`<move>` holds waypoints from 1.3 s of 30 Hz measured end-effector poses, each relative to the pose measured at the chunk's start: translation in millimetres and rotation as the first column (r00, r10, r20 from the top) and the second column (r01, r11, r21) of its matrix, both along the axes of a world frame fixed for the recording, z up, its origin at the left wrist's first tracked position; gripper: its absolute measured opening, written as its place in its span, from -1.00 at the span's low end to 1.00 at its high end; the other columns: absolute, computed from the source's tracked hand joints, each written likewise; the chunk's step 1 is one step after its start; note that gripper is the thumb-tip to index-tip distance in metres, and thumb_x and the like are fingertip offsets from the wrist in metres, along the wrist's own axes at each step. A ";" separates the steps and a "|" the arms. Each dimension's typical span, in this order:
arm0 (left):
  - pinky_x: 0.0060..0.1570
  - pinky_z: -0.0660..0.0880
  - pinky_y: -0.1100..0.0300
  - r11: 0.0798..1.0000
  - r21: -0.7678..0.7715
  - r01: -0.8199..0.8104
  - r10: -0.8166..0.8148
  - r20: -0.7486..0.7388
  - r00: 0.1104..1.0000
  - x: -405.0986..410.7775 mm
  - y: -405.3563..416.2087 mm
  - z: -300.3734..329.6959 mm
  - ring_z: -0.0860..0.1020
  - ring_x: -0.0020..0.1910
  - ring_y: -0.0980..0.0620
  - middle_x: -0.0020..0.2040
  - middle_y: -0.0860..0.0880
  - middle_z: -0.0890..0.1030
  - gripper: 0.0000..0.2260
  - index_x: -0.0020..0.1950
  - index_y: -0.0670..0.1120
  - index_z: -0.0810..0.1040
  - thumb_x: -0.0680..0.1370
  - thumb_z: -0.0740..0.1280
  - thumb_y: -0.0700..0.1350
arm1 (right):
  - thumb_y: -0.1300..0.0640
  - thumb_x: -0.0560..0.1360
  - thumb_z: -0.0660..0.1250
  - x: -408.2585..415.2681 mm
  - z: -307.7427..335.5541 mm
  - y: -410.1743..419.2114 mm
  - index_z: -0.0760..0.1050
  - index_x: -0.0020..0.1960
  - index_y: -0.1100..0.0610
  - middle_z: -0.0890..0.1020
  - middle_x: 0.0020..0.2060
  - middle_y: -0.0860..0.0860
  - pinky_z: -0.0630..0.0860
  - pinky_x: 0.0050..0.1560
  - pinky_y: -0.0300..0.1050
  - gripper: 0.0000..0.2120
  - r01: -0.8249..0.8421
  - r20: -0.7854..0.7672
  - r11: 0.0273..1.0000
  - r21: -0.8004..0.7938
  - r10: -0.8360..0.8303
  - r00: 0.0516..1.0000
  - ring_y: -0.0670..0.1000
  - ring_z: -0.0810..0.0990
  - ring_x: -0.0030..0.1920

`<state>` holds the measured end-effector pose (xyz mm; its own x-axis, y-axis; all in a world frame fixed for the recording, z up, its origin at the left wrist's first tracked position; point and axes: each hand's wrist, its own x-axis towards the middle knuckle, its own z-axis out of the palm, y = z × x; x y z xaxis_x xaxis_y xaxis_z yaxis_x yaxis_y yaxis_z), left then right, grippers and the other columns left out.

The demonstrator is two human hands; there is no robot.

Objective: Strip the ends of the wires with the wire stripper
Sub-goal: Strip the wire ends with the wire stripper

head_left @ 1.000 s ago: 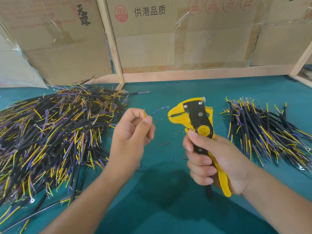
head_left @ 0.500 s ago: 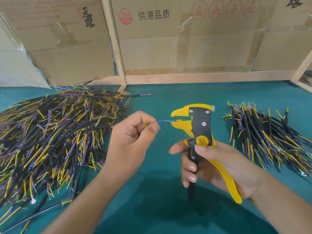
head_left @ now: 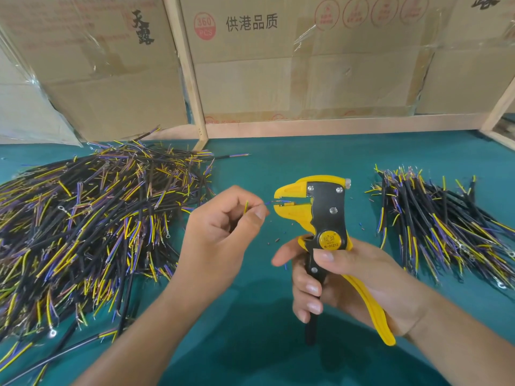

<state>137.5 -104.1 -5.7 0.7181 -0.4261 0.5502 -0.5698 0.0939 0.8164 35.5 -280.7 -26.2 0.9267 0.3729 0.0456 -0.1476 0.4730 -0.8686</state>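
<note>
My left hand [head_left: 223, 232] pinches a thin wire [head_left: 246, 206] whose yellow strand sticks up between my fingers, while its blue strand reaches right into the jaws of the wire stripper. The yellow and black wire stripper [head_left: 320, 218] stands upright in my right hand [head_left: 342, 280], which grips its handles with the thumb below the round yellow dial. The handles are spread apart and the jaws face left. A big heap of black wires [head_left: 83, 224] with yellow and purple strands lies on the left. A smaller pile of wires [head_left: 440, 218] lies on the right.
The work happens over a teal table [head_left: 250, 330] dotted with small bits of stripped insulation [head_left: 277, 240]. Cardboard boxes [head_left: 278, 65] and a wooden frame [head_left: 192, 79] stand along the back edge. A plastic sheet [head_left: 22, 112] hangs at the far left.
My right hand loosened its squeeze, so the stripper's handles spread and its jaws opened. The blue strand held by my left hand went from outside the jaws to inside them.
</note>
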 end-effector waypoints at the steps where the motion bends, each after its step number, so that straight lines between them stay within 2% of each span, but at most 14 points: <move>1: -0.45 0.17 0.20 1.000 0.001 -0.002 0.002 0.002 1.000 0.3 0.2 -0.2 0.21 -0.44 -0.08 -0.45 -0.12 0.29 -0.84 -0.20 -0.12 0.51 0.54 0.31 -0.07 | 0.00 0.51 0.47 0.0 -0.1 0.0 0.50 0.25 0.39 0.46 -0.29 0.11 0.50 -0.13 0.08 -0.48 0.006 -0.011 1.000 0.004 -0.006 1.000 0.10 0.47 -0.32; 10: -0.45 0.17 0.18 1.000 0.006 0.030 -0.030 0.006 1.000 1.3 0.9 -1.9 0.20 -0.44 -0.05 -0.45 -0.08 0.29 -0.85 -0.17 -0.11 0.51 0.55 0.29 -0.07 | -0.01 0.52 0.46 -1.0 1.1 0.7 0.58 0.19 0.32 0.38 -0.38 0.07 0.45 -0.29 -0.02 -0.57 0.016 -0.062 1.000 0.001 -0.016 0.998 0.04 0.40 -0.43; 15: -0.45 0.18 0.26 0.999 0.010 0.033 -0.033 0.017 0.999 3.3 0.7 -3.6 0.20 -0.45 0.03 -0.46 0.03 0.28 -0.85 -0.16 -0.13 0.51 0.56 0.29 -0.09 | -0.08 0.47 0.50 -1.8 3.6 2.5 0.63 0.09 0.24 0.34 -0.44 0.01 0.39 -0.39 -0.12 -0.59 0.045 -0.095 0.998 -0.032 -0.048 0.994 -0.02 0.32 -0.50; 21: -0.44 0.17 0.26 0.999 0.029 0.045 -0.046 0.013 0.999 7.2 2.8 -5.9 0.19 -0.44 0.05 -0.46 0.12 0.31 -0.85 -0.17 -0.11 0.52 0.55 0.30 -0.07 | -0.18 0.38 0.55 -3.4 8.5 1.3 0.65 0.04 0.18 0.30 -0.51 -0.06 0.33 -0.49 -0.26 -0.54 0.071 -0.126 0.996 -0.056 -0.077 0.989 -0.09 0.26 -0.58; 24: -0.43 0.18 0.31 0.998 0.026 0.060 -0.060 -0.005 0.998 9.4 3.6 -6.2 0.19 -0.44 0.10 -0.47 0.17 0.32 -0.84 -0.16 -0.12 0.52 0.53 0.31 -0.05 | -0.22 0.35 0.56 -2.9 8.1 4.8 0.66 0.01 0.15 0.29 -0.53 -0.08 0.29 -0.52 -0.29 -0.53 0.092 -0.128 0.994 -0.064 -0.099 0.987 -0.11 0.24 -0.60; 29: -0.44 0.18 0.29 0.995 0.036 0.088 -0.089 0.007 0.996 12.9 6.6 -3.8 0.19 -0.45 0.11 -0.47 0.16 0.32 -0.82 -0.15 -0.16 0.53 0.51 0.32 -0.05 | -0.24 0.35 0.55 -2.0 8.1 2.6 0.65 0.00 0.14 0.29 -0.53 -0.07 0.28 -0.53 -0.31 -0.52 0.100 -0.119 0.992 -0.074 -0.108 0.987 -0.12 0.24 -0.60; 35: -0.44 0.16 0.30 0.993 0.085 0.086 -0.089 0.036 0.995 15.8 9.7 -2.7 0.17 -0.44 0.09 -0.46 0.11 0.29 -0.82 -0.19 -0.16 0.53 0.51 0.32 -0.05 | -0.13 0.39 0.56 1.0 4.4 -3.7 0.59 -0.05 0.12 0.34 -0.48 0.00 0.35 -0.49 -0.23 -0.64 0.069 -0.140 0.996 -0.059 -0.076 0.987 -0.05 0.30 -0.56; 37: -0.44 0.16 0.31 0.993 0.101 0.065 -0.070 0.052 0.996 16.9 11.0 -2.2 0.18 -0.44 0.07 -0.46 0.08 0.28 -0.82 -0.20 -0.14 0.53 0.51 0.32 -0.05 | -0.04 0.42 0.55 4.5 0.2 -5.2 0.57 -0.08 0.16 0.41 -0.44 0.05 0.45 -0.43 -0.10 -0.70 0.089 -0.139 0.996 -0.029 -0.092 0.986 0.02 0.39 -0.51; 39: -0.44 0.16 0.29 0.996 0.082 0.037 -0.039 0.029 0.999 20.7 13.7 -0.7 0.17 -0.44 0.04 -0.47 0.04 0.26 -0.83 -0.20 -0.12 0.54 0.49 0.32 -0.03 | 0.07 0.41 0.52 12.8 -1.0 -4.7 0.57 -0.13 0.19 0.49 -0.38 0.13 0.56 -0.30 0.06 -0.79 0.201 -0.161 0.979 0.029 -0.194 0.968 0.12 0.50 -0.42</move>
<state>158.3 -90.4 -6.4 0.6841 -0.4970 0.5338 -0.5917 0.0497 0.8046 48.3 -285.5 -27.2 0.9786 0.1830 -0.0937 -0.1802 0.5442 -0.8194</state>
